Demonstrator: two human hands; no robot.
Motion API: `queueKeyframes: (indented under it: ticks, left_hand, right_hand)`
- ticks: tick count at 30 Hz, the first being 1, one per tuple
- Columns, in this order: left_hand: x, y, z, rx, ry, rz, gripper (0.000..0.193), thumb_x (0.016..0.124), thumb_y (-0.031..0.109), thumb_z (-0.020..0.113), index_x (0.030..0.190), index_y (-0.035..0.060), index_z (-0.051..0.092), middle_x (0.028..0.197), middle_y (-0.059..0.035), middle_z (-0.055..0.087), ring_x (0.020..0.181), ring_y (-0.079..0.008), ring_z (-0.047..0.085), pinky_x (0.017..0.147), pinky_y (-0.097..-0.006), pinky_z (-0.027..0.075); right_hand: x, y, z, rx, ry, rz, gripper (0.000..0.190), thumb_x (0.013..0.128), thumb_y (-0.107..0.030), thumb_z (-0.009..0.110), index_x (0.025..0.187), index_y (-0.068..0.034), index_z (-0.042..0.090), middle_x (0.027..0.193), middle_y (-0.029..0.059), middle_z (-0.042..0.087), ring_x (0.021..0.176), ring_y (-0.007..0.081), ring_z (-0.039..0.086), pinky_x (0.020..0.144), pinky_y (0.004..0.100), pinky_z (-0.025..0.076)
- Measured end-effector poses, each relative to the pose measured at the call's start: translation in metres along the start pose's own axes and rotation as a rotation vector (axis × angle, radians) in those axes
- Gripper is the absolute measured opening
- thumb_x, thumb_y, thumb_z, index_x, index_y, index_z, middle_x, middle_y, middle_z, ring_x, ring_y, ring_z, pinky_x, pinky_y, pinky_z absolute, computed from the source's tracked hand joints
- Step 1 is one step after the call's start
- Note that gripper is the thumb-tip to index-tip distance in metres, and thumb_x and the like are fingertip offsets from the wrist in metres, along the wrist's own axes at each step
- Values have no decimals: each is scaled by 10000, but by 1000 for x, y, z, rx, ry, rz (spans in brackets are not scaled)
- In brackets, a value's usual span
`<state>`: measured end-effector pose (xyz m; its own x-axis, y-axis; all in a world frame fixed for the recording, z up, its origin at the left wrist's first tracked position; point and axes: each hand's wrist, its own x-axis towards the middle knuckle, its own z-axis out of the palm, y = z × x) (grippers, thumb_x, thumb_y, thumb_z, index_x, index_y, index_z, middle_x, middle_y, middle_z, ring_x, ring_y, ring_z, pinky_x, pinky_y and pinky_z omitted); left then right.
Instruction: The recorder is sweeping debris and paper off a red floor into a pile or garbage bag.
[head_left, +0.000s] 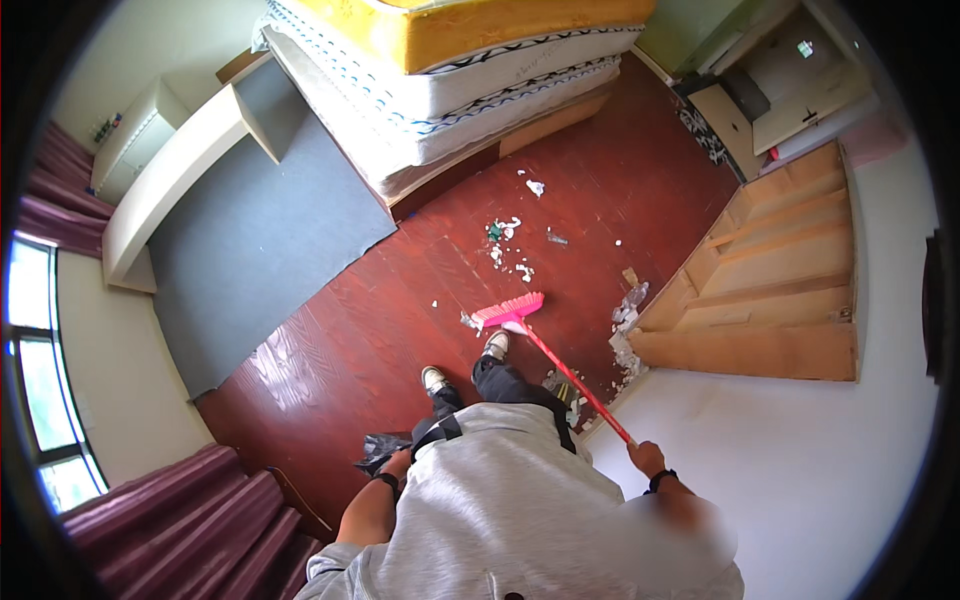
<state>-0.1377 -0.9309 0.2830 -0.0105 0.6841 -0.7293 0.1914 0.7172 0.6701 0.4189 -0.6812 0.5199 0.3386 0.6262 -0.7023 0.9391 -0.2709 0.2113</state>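
Note:
My right hand (646, 458) grips the top of a red broom handle (576, 381). The pink broom head (511, 308) rests bristles-outward on the dark red wood floor just ahead of my shoes (496, 345). White scraps (470, 320) lie against the left end of the bristles. Low at my left side, my left hand (400, 463) is closed on a black plastic bag (379, 450), partly hidden by my body. Beyond the broom, white bits of litter (498, 255) and a green scrap (495, 231) are scattered on the boards.
Stacked mattresses (517, 90) stand on a bed frame ahead. A wooden frame (772, 277) leans by the right wall, with plastic and rubble (627, 330) along its foot. Grey floor covering (262, 217) and a pale shelf unit (180, 180) are at left; purple curtains (202, 525) hang lower left.

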Motion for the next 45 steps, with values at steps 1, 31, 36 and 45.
queueKeyframes:
  ticks: [1, 31, 36, 45]
  left_hand:
    - [9, -29, 9, -83, 64, -85, 364, 792, 308, 560, 1041, 46, 605, 1028, -247, 603, 988, -387, 577, 843, -439, 451]
    - [-16, 161, 32, 416, 34, 376, 285, 710, 237, 600, 947, 80, 599, 916, -181, 633, 931, -374, 586, 766, -395, 465]
    - [26, 152, 11, 731, -114, 237, 276, 740, 248, 585, 965, 90, 611, 899, -174, 646, 910, -347, 612, 741, -392, 473]
    - [98, 182, 7, 824, -185, 102, 393, 762, 338, 584, 1076, 101, 599, 1063, -177, 619, 1035, -350, 567, 838, -407, 457]
  right_hand:
    - [-7, 0, -4, 4, -5, -17, 586, 817, -501, 450, 910, 42, 649, 922, 263, 628, 919, 396, 603, 827, 449, 470]
    - [167, 70, -39, 214, 1, -249, 257, 706, -314, 694, 940, -209, 699, 744, 36, 682, 740, 212, 656, 700, 350, 508]
    - [140, 146, -89, 25, 206, -154, 281, 695, -312, 716, 972, -270, 696, 906, 39, 679, 878, 234, 634, 772, 370, 503]
    - [56, 239, -89, -27, 256, 238, 139, 767, -289, 645, 892, -256, 694, 844, 10, 675, 828, 225, 646, 702, 370, 517]
